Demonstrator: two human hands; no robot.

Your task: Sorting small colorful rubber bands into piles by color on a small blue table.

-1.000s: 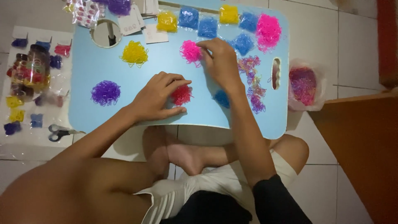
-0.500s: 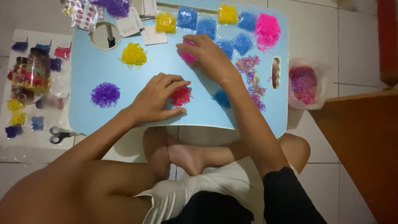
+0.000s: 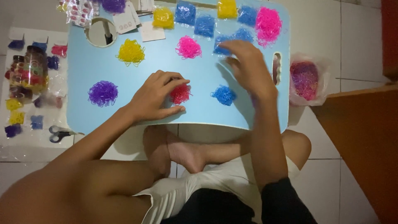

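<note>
— Left hand (image 3: pixel 155 97): fingertips curled down onto the red pile of tiny elastic bands (image 3: pixel 180 94), thumb laid flat on the light blue lap table (image 3: pixel 99 120) just below it; pinching or merely pressing, impossible to tell

— And the right hand (image 3: pixel 248 68)?

— Spread loose, palm down, gripping nothing visible; hovering over the right half of the table, between the blue pile (image 3: pixel 224 95) and a blue packet (image 3: pixel 222 43) farther back

— Whereabouts of the red pile?

— Near the middle of the table, towards the front edge; well apart from the purple pile (image 3: pixel 103 93) on the left, near the blue pile on the right

— Any dangers from here?

— Probably a mixing of colours; risk of dragging blue into red with a careless sweep of the right wrist, so close above the blue pile; likely scattering too, given such light, springy bands, apt to cling to fingertips and flick away on lifting; possibly a tilt of the table through a nudge from the crossed legs beneath, sending piles sliding towards the bag of mixed bands (image 3: pixel 304 79) on the floor
</note>
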